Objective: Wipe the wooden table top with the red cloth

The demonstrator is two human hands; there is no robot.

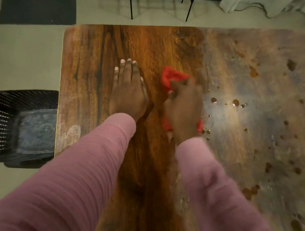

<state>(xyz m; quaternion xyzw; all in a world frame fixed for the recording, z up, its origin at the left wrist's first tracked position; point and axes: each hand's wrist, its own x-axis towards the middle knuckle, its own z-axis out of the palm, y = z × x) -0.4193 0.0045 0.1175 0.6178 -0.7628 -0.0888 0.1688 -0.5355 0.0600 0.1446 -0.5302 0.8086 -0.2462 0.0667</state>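
Cloth lay bunched under the right hand, which clutched it against the table; stains spread just rightward, while the left hand rested flat, empty.

The wooden table bore brown drops on its dull right half; a red cloth and 2 hands lay on it.

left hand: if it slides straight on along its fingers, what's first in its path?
Nothing on the wood: the left hand lies flat, fingers pointing at the wooden table top's far edge; bare clean surface ahead, then floor.
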